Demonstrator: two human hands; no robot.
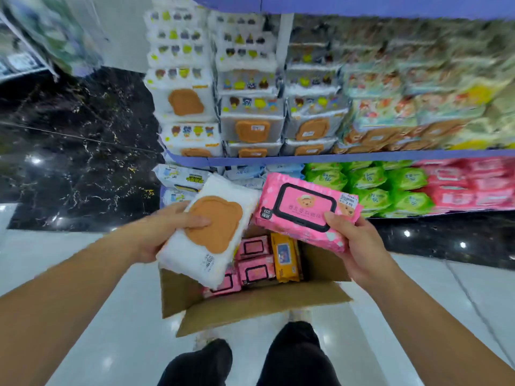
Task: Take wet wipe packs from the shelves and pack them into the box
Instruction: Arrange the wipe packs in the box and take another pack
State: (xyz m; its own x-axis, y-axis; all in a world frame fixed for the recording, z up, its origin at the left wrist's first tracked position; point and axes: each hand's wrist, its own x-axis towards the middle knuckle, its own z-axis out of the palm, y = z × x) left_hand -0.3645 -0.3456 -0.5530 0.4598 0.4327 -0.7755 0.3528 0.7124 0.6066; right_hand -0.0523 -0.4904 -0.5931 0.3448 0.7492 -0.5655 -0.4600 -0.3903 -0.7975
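Note:
My left hand grips a white wipe pack with an orange bear-shaped lid, held over the left side of the open cardboard box. My right hand holds a pink wipe pack with a black-framed lid and a price sticker, above the box's right side. Inside the box lie several pink packs and one orange pack. The box stands on the floor in front of the shelves.
Blue-edged shelves hold stacks of white packs above; green packs and pink packs fill the lower shelf. Dark marble flooring lies to the left. My dark trouser legs stand behind the box.

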